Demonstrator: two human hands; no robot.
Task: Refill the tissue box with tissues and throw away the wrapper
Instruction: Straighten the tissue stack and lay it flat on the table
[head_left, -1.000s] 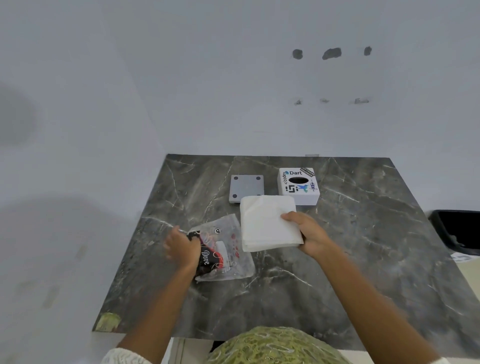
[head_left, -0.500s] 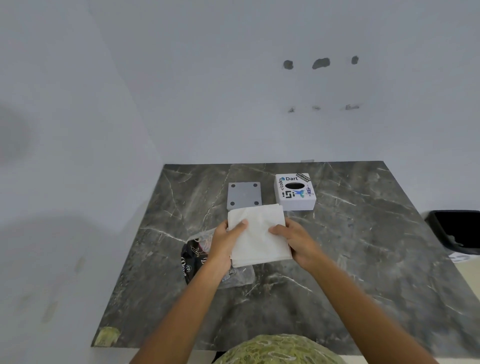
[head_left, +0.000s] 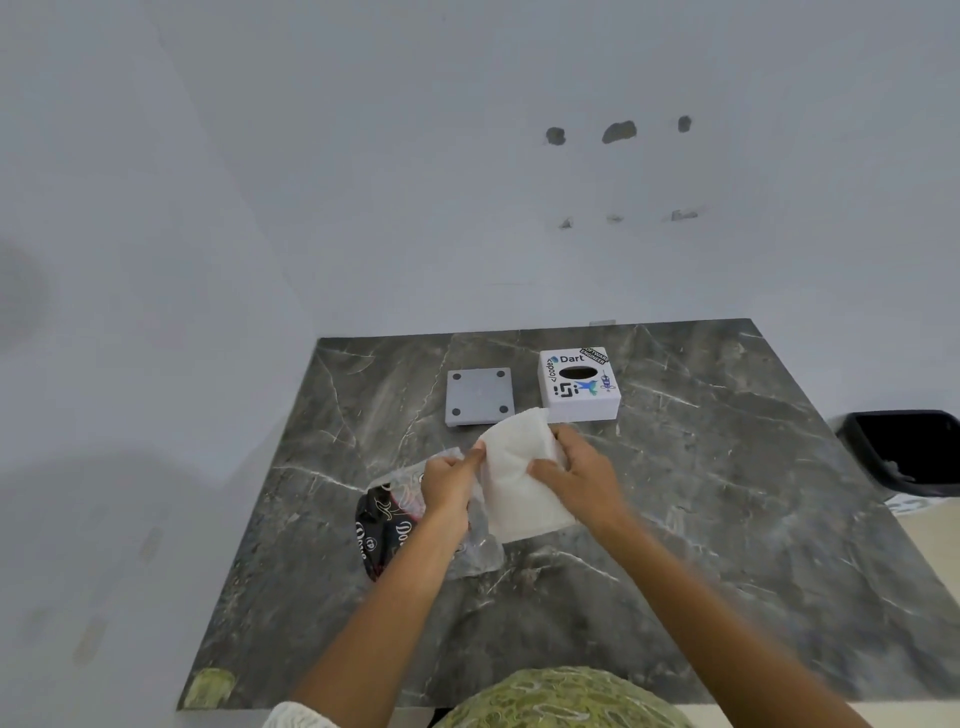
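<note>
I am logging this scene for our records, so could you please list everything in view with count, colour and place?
tissue stack: one, white, held above the table's middle, bent between both hands
wrapper: one, clear plastic with black and red print, lying on the table under the left forearm
tissue box: one, white with stickers, dark oval slot on top, far side of the table
base plate: one, grey square with four dark dots at its corners, left of the tissue box
table: one, dark grey marble
bin: one, black, off the table's right edge
wall: white, with dark marks
left hand: one, gripping the stack's left edge
right hand: one, gripping the stack's right side
</note>
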